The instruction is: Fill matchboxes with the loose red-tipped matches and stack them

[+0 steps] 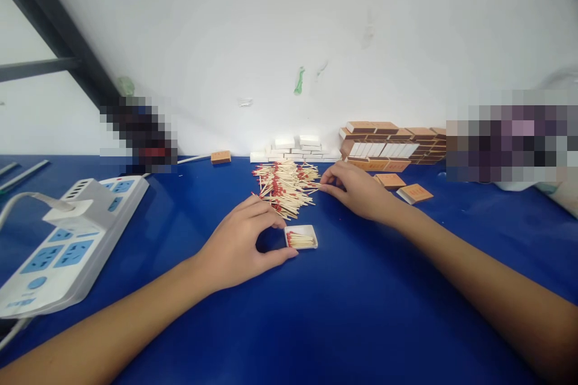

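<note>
A small white matchbox tray (301, 238) with a few red-tipped matches in it lies on the blue table (343, 313). My left hand (244, 243) curls round the tray's left side, thumb and forefinger touching its edges. Just beyond lies a loose pile of matches (285, 186). My right hand (356, 191) rests at the right edge of that pile, its fingertips pinched on a match or two.
White inner trays (295, 149) are stacked against the wall, with brown matchbox sleeves (391, 144) piled to their right and loose sleeves (414, 193) on the table. One more sleeve (221, 157) lies alone. A white power strip (67, 240) with a plugged adapter sits at the left.
</note>
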`<state>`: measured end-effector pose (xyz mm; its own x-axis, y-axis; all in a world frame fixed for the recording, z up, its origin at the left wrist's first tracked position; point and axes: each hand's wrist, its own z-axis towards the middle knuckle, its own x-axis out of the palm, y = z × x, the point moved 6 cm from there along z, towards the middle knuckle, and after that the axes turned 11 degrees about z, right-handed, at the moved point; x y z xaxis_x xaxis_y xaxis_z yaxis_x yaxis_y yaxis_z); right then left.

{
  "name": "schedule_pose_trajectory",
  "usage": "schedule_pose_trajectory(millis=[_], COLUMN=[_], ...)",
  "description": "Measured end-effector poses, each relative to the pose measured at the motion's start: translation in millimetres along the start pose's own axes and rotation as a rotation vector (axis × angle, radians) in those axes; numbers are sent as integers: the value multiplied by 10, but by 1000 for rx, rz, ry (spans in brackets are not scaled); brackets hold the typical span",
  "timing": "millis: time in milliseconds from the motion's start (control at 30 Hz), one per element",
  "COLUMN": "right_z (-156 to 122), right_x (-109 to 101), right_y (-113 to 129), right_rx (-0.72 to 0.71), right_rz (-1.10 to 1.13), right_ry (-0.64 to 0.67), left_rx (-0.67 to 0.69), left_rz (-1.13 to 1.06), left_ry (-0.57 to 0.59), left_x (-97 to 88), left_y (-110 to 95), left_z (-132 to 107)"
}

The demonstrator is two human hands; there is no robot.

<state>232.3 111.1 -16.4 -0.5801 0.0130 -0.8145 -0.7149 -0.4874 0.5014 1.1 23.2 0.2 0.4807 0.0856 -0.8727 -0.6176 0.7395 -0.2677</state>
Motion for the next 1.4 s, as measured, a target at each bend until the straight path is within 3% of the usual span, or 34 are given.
schedule_pose_trajectory(millis=[567,767,933,1167,1400], right_z=[-83,-144,-230,-438,-451], right_x=[28,-63,-131,139,254], right_y=[-27,-55,225,899,949], right_rx=[15,-1,-9,-49,-87], right_rz=[-37,-77,32,199,197], right_ry=[128,111,109,305,268], left_rx=[-3,-7,-24,-39,-6], left_rz=[-3,-9,4,3,-2], left_ry=[3,-3,-4,-13,-26], left_x=[-8,-19,-13,-21,-27], left_y=[34,49,60,53,37], left_z=[-15,-10,-11,2,-3])
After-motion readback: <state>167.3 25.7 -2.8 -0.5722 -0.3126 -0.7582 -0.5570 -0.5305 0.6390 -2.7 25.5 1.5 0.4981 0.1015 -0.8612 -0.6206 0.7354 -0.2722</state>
